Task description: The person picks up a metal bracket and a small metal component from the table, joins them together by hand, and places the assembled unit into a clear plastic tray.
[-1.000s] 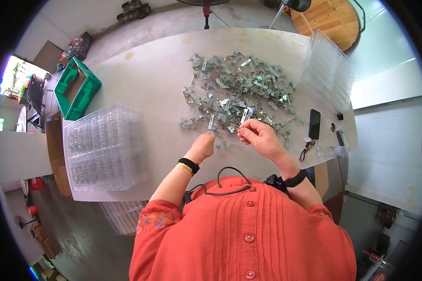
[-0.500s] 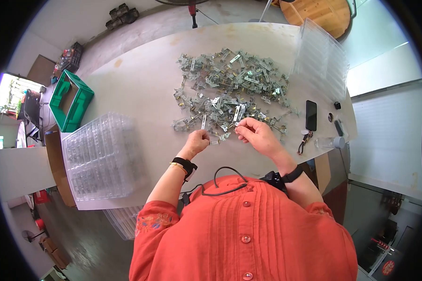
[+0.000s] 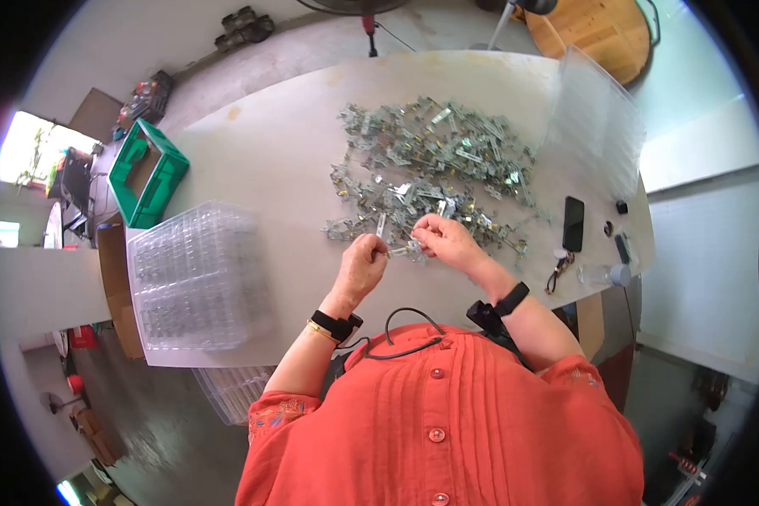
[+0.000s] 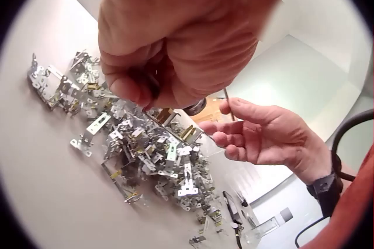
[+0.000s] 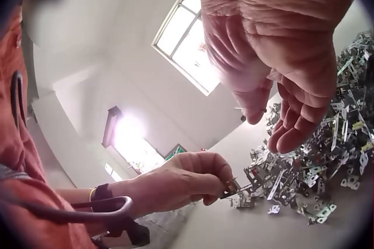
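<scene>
A pile of small metal parts point(image 3: 430, 152) lies on the table, just beyond both hands. The left hand point(image 3: 363, 268) pinches a small metal part, whose thin end point(image 5: 238, 190) sticks out past the fingertips in the right wrist view. Close on its right, the right hand point(image 3: 449, 243) has its fingers curled. In the left wrist view a thin metal piece point(image 4: 228, 102) is pinched by the thumb and fingers of the right hand point(image 4: 272, 135). The left hand point(image 4: 187, 33) hides most of its own part there.
Stacked clear plastic trays point(image 3: 198, 282) stand at the left, with more trays point(image 3: 594, 126) at the far right. A green crate point(image 3: 148, 173) is past the left edge. A phone point(image 3: 573, 223), a clear bottle point(image 3: 594, 274) and small items lie at the right.
The right hand has moved left, so the two hands are closer together. The left hand has come slightly nearer the body. The head view has shifted a little.
</scene>
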`<state>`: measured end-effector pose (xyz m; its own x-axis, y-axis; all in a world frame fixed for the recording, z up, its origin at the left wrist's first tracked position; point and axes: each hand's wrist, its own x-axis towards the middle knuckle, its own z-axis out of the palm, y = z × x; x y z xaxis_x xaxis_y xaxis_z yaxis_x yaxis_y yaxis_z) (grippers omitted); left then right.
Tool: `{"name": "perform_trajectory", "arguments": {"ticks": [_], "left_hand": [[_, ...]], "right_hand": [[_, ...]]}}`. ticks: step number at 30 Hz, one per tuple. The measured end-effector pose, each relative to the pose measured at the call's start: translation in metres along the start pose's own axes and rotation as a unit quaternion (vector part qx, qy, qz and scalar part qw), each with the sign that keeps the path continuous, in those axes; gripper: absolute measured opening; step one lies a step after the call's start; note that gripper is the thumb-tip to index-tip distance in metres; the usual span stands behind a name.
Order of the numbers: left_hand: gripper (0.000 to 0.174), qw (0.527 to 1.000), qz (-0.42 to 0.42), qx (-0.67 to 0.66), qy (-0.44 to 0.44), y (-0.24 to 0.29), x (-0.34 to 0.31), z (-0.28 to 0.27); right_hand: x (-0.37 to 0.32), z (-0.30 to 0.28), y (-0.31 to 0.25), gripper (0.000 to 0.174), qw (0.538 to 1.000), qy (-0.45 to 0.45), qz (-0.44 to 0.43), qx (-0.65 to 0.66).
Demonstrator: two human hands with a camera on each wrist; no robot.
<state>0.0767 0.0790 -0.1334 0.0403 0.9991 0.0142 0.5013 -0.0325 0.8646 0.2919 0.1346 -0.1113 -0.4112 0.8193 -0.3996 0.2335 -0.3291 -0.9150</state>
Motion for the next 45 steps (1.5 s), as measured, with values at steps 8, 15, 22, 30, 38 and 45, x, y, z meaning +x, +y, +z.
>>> {"name": "perform_trajectory", "arguments": {"ticks": [8,15,22,30,38,45], "left_hand": [[0.01,0.996,0.045,-0.058,0.057,0.029,-0.013,-0.022],[0.019,0.959,-0.069,-0.271,-0.046,0.043,-0.033,-0.07],[0.03,0.871,-0.087,-0.46,-0.15,0.032,-0.052,-0.114],[0.04,0.88,-0.094,-0.395,-0.248,0.035,-0.07,-0.136],[0.035,0.896,-0.115,-0.399,-0.159,0.034,-0.083,-0.151],[0.027,0.848,-0.153,-0.507,-0.017,0.045,-0.08,-0.165]], "right_hand": [[-0.022,0.02,-0.048,0.012,0.997,-0.025,-0.064,-0.018],[-0.051,0.047,-0.095,0.006,0.969,-0.001,-0.178,-0.169],[-0.064,0.08,-0.121,0.007,0.945,-0.048,-0.259,-0.191],[-0.069,0.112,-0.135,0.008,0.938,-0.098,-0.266,-0.199],[-0.069,0.136,-0.14,0.007,0.877,0.043,-0.405,-0.254],[-0.085,0.141,-0.15,0.005,0.952,0.082,-0.261,-0.137]]}}
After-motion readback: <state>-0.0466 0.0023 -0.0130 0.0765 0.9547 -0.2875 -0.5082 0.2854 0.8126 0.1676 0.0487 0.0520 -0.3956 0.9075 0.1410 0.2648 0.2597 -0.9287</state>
